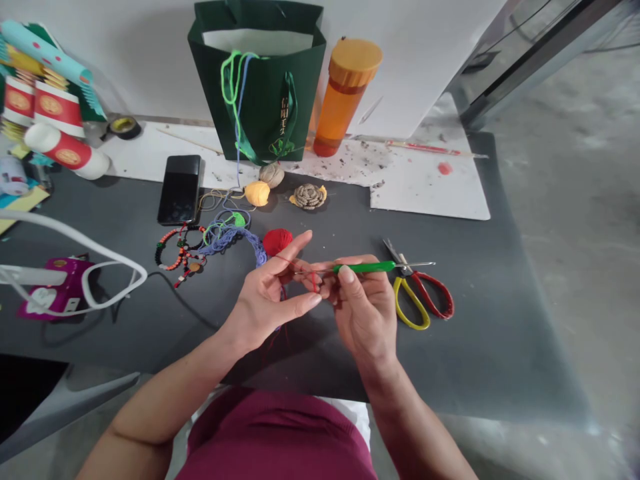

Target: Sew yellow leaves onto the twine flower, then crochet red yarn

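In my right hand [367, 307] is a green-handled crochet hook [370, 267], gripped between thumb and fingers, one metal end pointing right and the other toward my left hand. Red yarn [314, 280] runs over the raised index finger of my left hand [270, 287] and loops near the hook's left end; that hand's thumb and fingers close on the yarn. Just behind the left hand rests a red yarn ball [277, 241]. A strip of blue-purple crochet [235, 239] lies to its left. Scissors [417, 287] with yellow and red handles lie right of my right hand.
Along the back stand a dark green paper bag [260, 100] and an orange bottle [345, 100]. Yellow yarn [257, 193], a grey-brown crocheted piece [309, 197], a phone [180, 190] and a beaded bracelet [170, 248] lie on the table. A white cable [115, 253] loops at left.
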{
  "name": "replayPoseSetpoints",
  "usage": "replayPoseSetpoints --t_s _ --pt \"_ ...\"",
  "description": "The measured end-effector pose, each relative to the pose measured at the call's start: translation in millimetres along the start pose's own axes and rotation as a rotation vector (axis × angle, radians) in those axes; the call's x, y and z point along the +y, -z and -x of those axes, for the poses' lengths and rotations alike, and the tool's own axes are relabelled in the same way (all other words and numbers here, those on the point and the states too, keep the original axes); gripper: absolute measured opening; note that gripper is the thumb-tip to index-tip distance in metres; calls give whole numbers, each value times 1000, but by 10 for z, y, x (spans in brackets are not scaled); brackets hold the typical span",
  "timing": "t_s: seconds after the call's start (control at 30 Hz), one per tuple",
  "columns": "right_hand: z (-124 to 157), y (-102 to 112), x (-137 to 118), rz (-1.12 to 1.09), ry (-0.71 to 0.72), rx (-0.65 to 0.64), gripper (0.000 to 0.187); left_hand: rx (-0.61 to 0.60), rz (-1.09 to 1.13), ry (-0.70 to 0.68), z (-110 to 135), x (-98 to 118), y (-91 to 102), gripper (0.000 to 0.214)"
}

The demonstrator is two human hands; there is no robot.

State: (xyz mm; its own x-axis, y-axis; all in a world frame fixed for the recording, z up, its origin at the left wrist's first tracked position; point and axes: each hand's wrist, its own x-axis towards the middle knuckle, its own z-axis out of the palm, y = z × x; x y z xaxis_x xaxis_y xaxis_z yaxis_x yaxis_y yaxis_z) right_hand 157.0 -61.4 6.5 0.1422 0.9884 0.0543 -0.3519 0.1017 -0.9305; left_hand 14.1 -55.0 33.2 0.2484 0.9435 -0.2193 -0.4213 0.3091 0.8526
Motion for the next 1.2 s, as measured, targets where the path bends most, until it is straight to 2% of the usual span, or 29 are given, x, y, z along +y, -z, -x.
replayPoseSetpoints --t_s 0.17,0.3,0.33,0.57,0.7,0.93,1.07,1.2 --pt "18 -16 -5 61 50 11 15 2 47 14 -14 -25 25 56" --pt "67 -27 -35 153 131 -17 4 82 81 16 -29 -61 36 49" --pt "80 -30 -41 195 178 -25 2 97 83 14 -32 -70 38 51" --pt "106 -6 37 492 694 -143 30 109 189 53 -41 -100 40 70" --pt "98 7 72 601 824 -123 36 110 256 71 -44 -86 14 69" --pt "98 -20 66 464 784 -88 41 78 304 61 -42 -59 -2 62" --pt "108 -15 47 405 651 -111 36 50 331 101 -42 -43 27 60" --pt "120 -32 36 244 477 -93 18 -4 357 184 -38 -31 48 61"
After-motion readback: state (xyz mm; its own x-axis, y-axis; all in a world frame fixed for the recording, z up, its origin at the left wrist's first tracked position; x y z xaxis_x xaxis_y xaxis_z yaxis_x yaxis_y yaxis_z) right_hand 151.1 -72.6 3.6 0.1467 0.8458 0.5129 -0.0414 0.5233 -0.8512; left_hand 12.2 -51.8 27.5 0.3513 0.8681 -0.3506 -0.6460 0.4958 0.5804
